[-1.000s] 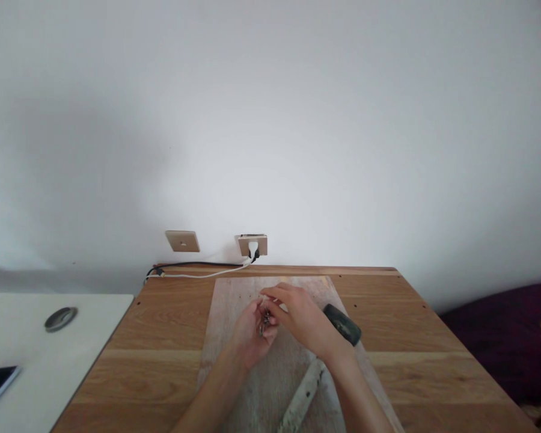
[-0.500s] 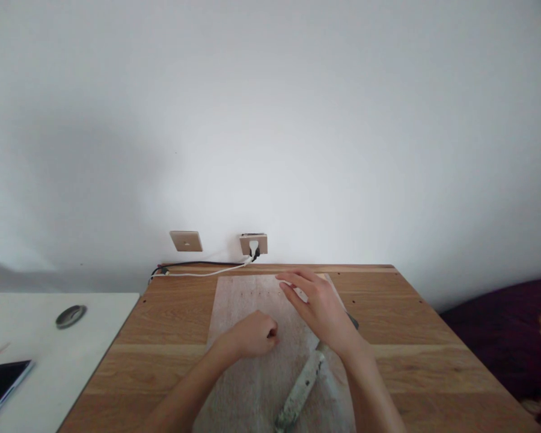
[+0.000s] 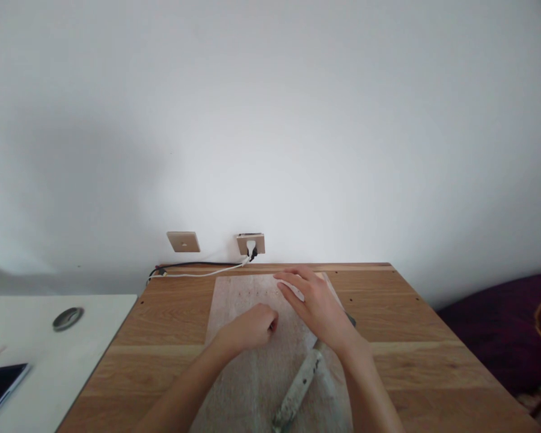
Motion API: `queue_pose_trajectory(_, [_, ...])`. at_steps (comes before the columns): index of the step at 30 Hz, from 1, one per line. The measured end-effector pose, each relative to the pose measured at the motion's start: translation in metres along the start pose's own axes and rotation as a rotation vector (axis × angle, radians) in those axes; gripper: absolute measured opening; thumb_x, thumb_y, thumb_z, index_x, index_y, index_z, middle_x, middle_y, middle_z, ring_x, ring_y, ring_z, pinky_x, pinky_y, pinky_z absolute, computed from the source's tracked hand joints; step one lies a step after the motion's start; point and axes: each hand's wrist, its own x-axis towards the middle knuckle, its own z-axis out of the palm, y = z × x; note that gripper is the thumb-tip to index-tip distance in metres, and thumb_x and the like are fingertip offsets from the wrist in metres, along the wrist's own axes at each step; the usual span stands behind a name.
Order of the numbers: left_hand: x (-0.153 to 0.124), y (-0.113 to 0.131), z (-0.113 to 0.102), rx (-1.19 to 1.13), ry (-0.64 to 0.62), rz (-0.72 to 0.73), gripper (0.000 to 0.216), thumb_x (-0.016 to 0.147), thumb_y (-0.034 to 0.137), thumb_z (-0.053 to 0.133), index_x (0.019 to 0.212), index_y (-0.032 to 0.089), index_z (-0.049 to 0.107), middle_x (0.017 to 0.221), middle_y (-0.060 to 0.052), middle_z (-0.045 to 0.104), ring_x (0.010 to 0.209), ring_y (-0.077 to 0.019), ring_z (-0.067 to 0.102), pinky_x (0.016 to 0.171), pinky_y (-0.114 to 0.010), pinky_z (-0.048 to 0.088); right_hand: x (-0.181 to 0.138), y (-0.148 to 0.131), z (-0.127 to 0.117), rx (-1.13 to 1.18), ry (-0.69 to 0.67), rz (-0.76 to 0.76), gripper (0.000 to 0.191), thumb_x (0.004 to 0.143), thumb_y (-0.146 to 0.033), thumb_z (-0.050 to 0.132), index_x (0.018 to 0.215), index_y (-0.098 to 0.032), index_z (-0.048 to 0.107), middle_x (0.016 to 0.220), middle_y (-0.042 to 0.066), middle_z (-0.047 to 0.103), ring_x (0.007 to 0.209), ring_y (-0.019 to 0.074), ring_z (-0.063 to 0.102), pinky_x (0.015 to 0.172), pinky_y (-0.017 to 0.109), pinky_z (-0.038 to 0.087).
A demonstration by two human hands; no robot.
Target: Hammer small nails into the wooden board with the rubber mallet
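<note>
Wooden tabletop (image 3: 428, 385): hammer (image 3: 299, 388) lies on board (image 3: 250, 388), handle slanting away rightward.

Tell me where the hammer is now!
In the head view, the hammer lies slantwise on the pale board, low and right of centre. Its handle is between the forearms; the right wrist mostly hides its dark end.

Pale pinkish-grey board (image 3: 229, 294), dark-blotched whitish handle (image 3: 297, 388), brown wood-grained table (image 3: 433, 367), greyish-white wall (image 3: 270, 132)

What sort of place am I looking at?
Probably a room in a home: a brown wooden table, a beige rectangular wall socket in use, and dark purple fabric, perhaps bedding, at the far right.
</note>
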Motion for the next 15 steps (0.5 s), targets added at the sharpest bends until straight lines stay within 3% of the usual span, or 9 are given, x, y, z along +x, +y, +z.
queue_pose_trajectory(11, [0.018, -0.011, 0.025, -0.026, 0.092, 0.090, 0.025, 0.075, 0.003, 0.051, 0.084, 0.016, 0.070, 0.089, -0.008, 0.072, 0.083, -0.0215, 0.066, 0.076, -0.031, 0.046, 0.001, 0.002, -0.001, -0.007, -0.036, 0.020, 0.024, 0.102, -0.018, 0.059, 0.120, -0.021, 0.075, 0.113, 0.010, 0.073, 0.104, 0.0239, 0.069, 0.092, 0.040, 0.056])
queue_pose_trajectory(15, [0.021, -0.012, 0.030, -0.030, 0.114, 0.059, 0.027, 0.078, 0.002, 0.048, 0.089, 0.016, 0.068, 0.093, -0.009, 0.071, 0.087, -0.0233, 0.064, 0.081, -0.034, 0.047, 0.000, 0.002, -0.002, 0.002, -0.042, 0.031, 0.025, 0.102, -0.018, 0.059, 0.121, -0.020, 0.075, 0.112, 0.010, 0.072, 0.103, 0.0238, 0.069, 0.093, 0.040, 0.056])
